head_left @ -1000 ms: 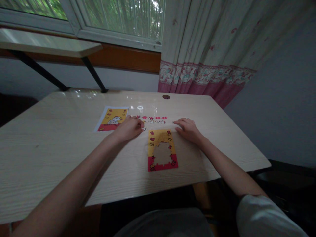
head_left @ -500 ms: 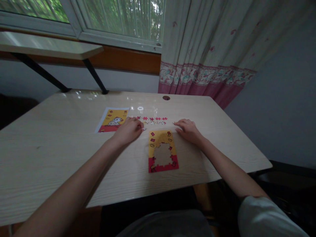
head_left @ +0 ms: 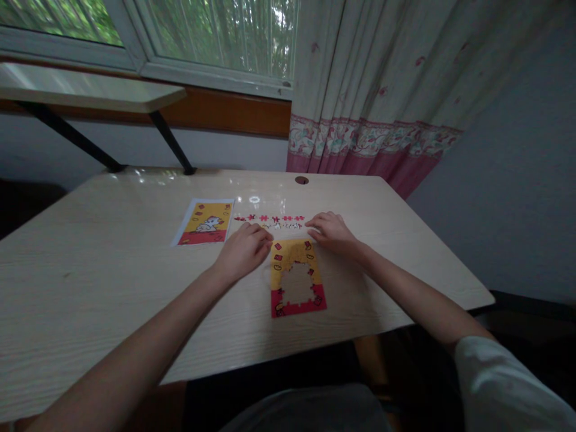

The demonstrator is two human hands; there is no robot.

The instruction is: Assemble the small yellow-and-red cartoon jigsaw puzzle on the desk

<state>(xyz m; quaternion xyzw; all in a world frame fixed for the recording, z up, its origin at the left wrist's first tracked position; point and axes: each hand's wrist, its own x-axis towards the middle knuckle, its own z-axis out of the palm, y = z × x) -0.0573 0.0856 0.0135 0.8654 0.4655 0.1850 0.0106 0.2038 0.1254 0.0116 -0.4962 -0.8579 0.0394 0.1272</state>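
A yellow and red jigsaw frame (head_left: 297,277) lies on the pale wooden table (head_left: 112,270) with a hole in its middle. My left hand (head_left: 243,249) rests at the frame's upper left corner, fingers curled and pinched; what they hold is too small to make out. My right hand (head_left: 330,231) sits at the frame's upper right corner, fingers bent down onto the table. Beyond both hands runs a row of several loose puzzle pieces (head_left: 274,221), red and white. A reference picture sheet (head_left: 204,222) with a white animal lies to the left.
A cable hole (head_left: 301,180) is near the table's far edge. A flowered curtain (head_left: 369,90) hangs behind on the right, a window (head_left: 202,30) behind on the left. A second tabletop on black legs (head_left: 90,93) stands at the back left.
My left hand has slid down and right to the frame's upper left corner. My right hand has moved left, closer to the frame's top edge.
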